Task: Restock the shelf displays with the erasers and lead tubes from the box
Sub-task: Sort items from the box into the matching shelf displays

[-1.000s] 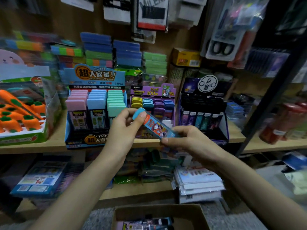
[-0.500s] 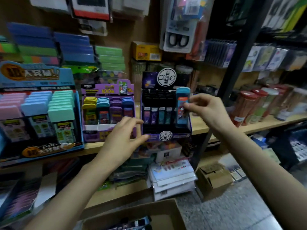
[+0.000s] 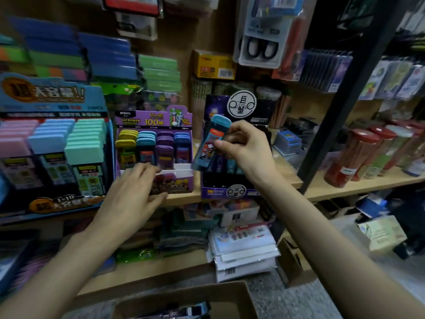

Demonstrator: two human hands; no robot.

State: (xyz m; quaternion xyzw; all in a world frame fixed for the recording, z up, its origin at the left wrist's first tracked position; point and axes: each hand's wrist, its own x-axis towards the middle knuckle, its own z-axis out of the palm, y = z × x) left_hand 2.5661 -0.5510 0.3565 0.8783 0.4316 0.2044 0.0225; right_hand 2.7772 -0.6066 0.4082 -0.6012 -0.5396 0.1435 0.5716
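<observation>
My right hand [image 3: 246, 143] pinches a blue lead tube [image 3: 211, 141] with a red label, tilted, in front of the black display [image 3: 230, 187] of lead tubes. My left hand [image 3: 133, 189] reaches with spread, relaxed fingers to the front wall of the purple display [image 3: 154, 120], which holds rows of yellow, blue and purple lead tubes; its fingertips lie at the white front lip. The brown cardboard box [image 3: 230, 293] sits on the floor at the bottom, with a few packs showing inside.
A large blue display [image 3: 53, 143] of pink, blue and green erasers stands at the left on the wooden shelf [image 3: 333, 189]. Red-lidded jars [image 3: 354, 157] stand at the right beside a black upright post [image 3: 345, 107]. Stacked white packets [image 3: 243, 252] lie on the lower shelf.
The right hand has carried the blue tube away from the left hand, up and right to the black display, then tilted it leftward. My left hand let go and moved to the purple display's front.
</observation>
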